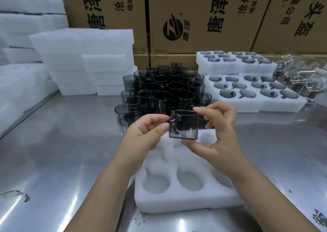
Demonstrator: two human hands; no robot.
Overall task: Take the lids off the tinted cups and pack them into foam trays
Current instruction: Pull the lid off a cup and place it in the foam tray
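- Tinted cup (184,125): held in the air between both hands, directly above the far end of the empty foam tray (177,202) that lies on the surface (70,143) right in front of the person.
- Axis: the cup stands close to upright, mouth up and base down, so its long axis already points down at the tray.
- Left grip (146,134): thumb and forefinger are pinched together at the cup's left side, where the small handle (174,125) sticks out. The other fingers are curled loosely beneath.
- Right grip (219,131): spread wide around the cup, forefinger tip on the top rim and thumb under the base, clamping it top to bottom.
- Lid: I cannot tell whether one sits on this cup, as the rim looks open but the glass is dark.
- Deciding relation: the two nearest pockets (155,184) lie below the cup and nearer the person, each with a notch running off to its upper left. The handle faces left, so it looks roughly matched to a notch. The likely move is a short lowering toward the person, with little turning needed.
- Both hands are equally near, but the right carries the weight.
- More tinted cups (164,90) are crowded just behind, and filled trays (254,90) sit to the right.
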